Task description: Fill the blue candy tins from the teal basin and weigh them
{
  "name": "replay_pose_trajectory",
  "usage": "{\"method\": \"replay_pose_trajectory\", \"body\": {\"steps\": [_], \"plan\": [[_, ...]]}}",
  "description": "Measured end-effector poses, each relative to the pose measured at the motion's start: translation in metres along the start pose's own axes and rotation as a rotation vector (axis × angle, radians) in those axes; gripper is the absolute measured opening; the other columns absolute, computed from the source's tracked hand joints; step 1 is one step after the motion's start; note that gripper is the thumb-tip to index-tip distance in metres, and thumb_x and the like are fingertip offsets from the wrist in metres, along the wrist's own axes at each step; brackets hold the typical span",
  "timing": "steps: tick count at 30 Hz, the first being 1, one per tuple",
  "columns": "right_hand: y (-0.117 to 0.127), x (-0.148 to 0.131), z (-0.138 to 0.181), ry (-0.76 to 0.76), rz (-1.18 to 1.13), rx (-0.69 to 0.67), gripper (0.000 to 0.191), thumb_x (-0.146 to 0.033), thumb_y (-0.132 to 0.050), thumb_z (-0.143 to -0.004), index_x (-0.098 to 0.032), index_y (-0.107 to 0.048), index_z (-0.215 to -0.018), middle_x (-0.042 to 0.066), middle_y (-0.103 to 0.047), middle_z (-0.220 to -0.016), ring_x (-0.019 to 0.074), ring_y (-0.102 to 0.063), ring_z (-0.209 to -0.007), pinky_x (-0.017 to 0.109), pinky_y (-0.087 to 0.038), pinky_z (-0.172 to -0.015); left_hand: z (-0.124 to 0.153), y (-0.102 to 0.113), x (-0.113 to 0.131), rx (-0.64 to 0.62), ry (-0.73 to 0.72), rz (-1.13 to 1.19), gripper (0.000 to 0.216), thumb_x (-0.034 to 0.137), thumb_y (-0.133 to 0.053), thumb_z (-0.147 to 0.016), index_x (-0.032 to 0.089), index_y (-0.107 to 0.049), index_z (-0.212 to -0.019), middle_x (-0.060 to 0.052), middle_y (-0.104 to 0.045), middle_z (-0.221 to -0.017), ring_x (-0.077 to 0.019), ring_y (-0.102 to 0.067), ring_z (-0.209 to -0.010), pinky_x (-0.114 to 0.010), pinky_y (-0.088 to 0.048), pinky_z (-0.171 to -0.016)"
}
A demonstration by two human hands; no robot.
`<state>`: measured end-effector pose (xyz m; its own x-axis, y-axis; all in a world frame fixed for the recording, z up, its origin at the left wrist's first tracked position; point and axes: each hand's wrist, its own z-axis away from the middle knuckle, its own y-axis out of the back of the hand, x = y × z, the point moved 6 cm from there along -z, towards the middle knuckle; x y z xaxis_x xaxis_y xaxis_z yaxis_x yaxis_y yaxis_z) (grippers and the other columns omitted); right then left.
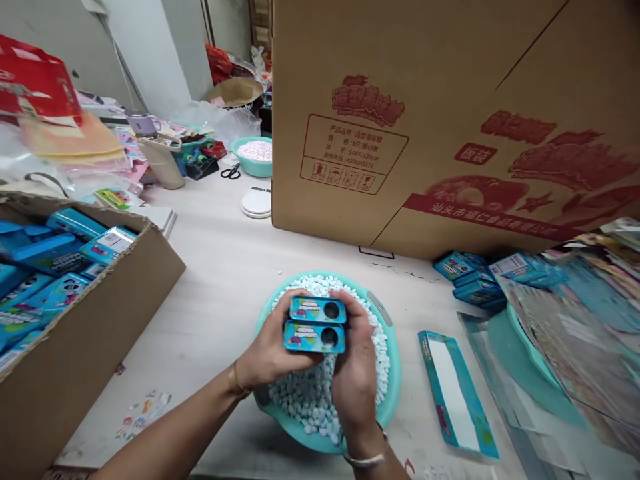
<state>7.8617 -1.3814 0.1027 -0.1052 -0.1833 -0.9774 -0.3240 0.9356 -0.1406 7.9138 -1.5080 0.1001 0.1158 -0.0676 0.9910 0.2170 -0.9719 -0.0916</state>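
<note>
Two small blue tins, an upper tin (317, 309) and a lower tin (314, 337), are held side by side over a teal bowl (393, 373) filled with small white candies (310, 397). Each tin has a round dark hole on its right part. My left hand (267, 357) grips the tins from the left and below. My right hand (356, 363) closes on them from the right. Both hands hover just above the candies.
A big printed cardboard box (450, 113) stands behind the bowl. An open carton (75, 320) of blue tins sits at the left. More blue tins (470, 277), a flat blue tray (455, 393) and shiny sheets (565, 347) lie at the right. A second candy bowl (253, 155), scissors (231, 172) and a white disc (257, 201) lie farther back.
</note>
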Motion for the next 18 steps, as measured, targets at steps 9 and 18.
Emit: {"method": "replay_pose_trajectory", "body": {"steps": [9,18], "plan": [[0.041,0.000,-0.022,0.005,0.100,0.056,0.035,-0.048,-0.045,-0.099,-0.024,-0.063,-0.117,0.008,-0.069,-0.113,0.0228,-0.065,-0.106,0.045,-0.048,-0.098,0.036,0.066,0.015,-0.008,-0.299,0.138,0.087,0.021,-0.089,-0.050,0.024,-0.049,-0.128,-0.011,-0.053,-0.125,-0.0317,-0.053,-0.119,-0.040,-0.046,-0.100],[-0.022,-0.008,-0.047,0.079,0.544,-0.399,0.026,-0.047,-0.061,-0.090,-0.023,-0.069,-0.098,0.006,-0.070,-0.099,0.0222,-0.067,-0.092,0.035,-0.053,-0.082,0.091,0.129,0.015,0.137,-0.148,0.086,0.082,0.026,-0.090,-0.047,0.021,-0.054,-0.121,-0.010,-0.059,-0.116,-0.0276,-0.062,-0.102,-0.037,-0.051,-0.087]]}}
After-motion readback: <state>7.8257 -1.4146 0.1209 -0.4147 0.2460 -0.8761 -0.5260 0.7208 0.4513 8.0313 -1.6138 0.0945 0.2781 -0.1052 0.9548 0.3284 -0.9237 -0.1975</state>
